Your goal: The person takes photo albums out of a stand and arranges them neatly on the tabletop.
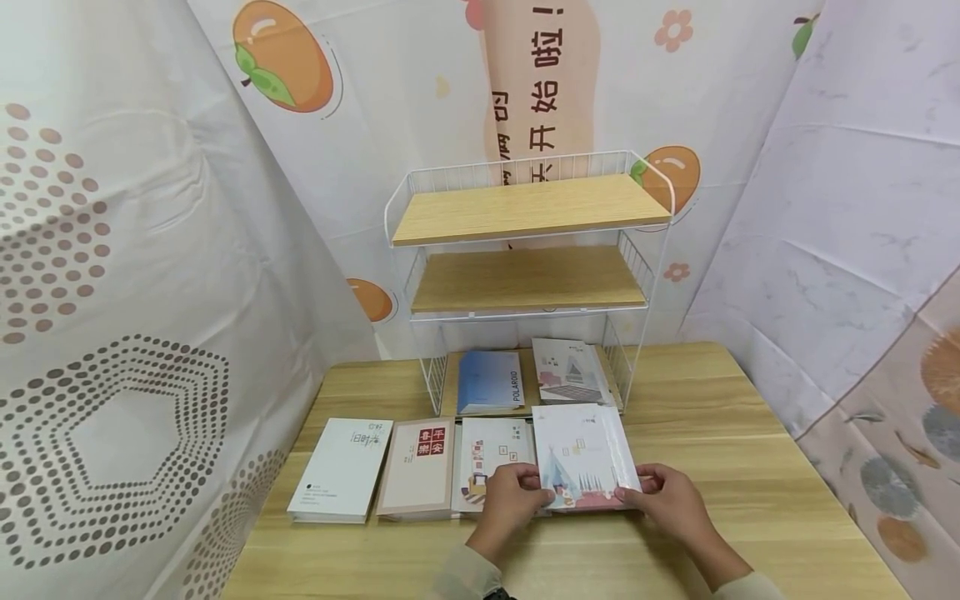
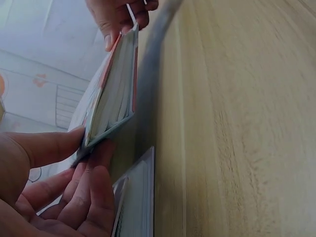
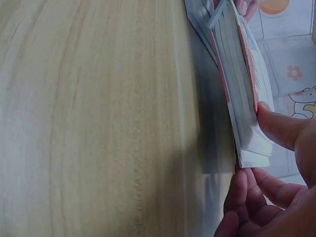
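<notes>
Nearest the head camera, two hands reach in from the bottom edge, and between them they hold a pastel-covered book (image 1: 583, 457) by its near corners. The left hand (image 1: 513, 497) pinches the near left corner and the right hand (image 1: 670, 497) the near right one. In the left wrist view the thumb lies on the cover and the fingers (image 2: 91, 195) curl beneath, so this grip is clamped on the book. The right wrist view shows the same there, thumb above and fingers (image 3: 256, 197) below. Both wrist views show the book's near edge raised off the wood with shadow under it, which is probably why each hand takes a corner: the book stays level and cannot swing.

By size, the wooden table (image 1: 750, 467) carries everything. At its back stands a white wire shelf rack (image 1: 525, 250) with two bare wooden boards. Under the rack lie a blue book (image 1: 489, 382) marked POLAROID and a pale illustrated book (image 1: 566, 371), side by side.

In front of the rack, books lie flat in a row. From the left come a white book (image 1: 341, 469), then a beige book with a red seal (image 1: 418, 468), then a book with small pictures (image 1: 491, 460), partly overlapped by the held one. Printed curtains hang around the table.
</notes>
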Demonstrator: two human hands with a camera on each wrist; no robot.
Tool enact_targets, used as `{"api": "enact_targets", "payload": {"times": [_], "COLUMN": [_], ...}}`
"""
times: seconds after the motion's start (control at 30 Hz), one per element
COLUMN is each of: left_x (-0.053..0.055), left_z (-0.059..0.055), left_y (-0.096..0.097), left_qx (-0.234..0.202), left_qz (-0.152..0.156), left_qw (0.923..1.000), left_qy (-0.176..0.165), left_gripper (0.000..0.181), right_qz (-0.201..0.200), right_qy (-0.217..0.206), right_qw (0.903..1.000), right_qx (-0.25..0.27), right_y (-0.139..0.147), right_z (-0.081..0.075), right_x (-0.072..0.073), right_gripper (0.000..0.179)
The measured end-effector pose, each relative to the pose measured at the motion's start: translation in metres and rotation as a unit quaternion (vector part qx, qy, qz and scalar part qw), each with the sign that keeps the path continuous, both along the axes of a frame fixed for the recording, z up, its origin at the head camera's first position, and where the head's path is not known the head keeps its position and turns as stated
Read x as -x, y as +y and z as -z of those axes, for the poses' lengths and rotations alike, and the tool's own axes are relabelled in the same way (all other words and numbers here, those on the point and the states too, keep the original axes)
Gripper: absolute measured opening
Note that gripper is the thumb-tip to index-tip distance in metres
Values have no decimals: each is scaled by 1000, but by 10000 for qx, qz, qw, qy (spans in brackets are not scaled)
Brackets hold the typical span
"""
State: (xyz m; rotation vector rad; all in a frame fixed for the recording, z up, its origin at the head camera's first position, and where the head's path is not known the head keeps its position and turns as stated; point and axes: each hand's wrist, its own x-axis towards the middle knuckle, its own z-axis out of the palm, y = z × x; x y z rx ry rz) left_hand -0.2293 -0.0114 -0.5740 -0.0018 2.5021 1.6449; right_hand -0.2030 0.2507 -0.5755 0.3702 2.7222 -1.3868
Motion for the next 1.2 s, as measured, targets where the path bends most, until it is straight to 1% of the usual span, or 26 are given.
{"api": "enact_targets", "payload": {"times": [0.07, 0.17, 0.27, 0.47, 0.6, 0.83, 1.07, 1.2], "left_x": [0, 1, 2, 2, 2, 1, 1, 2], "left_z": [1, 2, 3, 6, 7, 9, 11, 11], "left_y": [0, 1, 1, 2, 1, 0, -2, -3], "left_qx": [266, 346, 375, 398, 422, 480, 504, 450], "left_qz": [17, 39, 56, 61, 76, 86, 93, 169], "left_qw": [9996, 9993, 9991, 9990, 9989, 9984, 9983, 9986], "left_qy": [129, 157, 215, 189, 207, 280, 284, 229], "left_gripper": [35, 34, 32, 30, 30, 29, 28, 28], "right_qz": [4, 10, 34, 55, 24, -13, 55, 63], "right_qy": [-46, -92, -107, -122, -161, -45, -79, -145], "right_qw": [10000, 10000, 9999, 9999, 9998, 9991, 9986, 9990], "right_qx": [-20, -15, 33, 71, -75, -421, -521, -413], "right_y": [0, 0, 1, 2, 2, 1, -2, -1], "right_z": [1, 3, 6, 10, 13, 18, 20, 19], "right_x": [0, 0, 0, 1, 2, 1, 2, 2], "right_gripper": [69, 68, 65, 62, 62, 61, 60, 61]}}
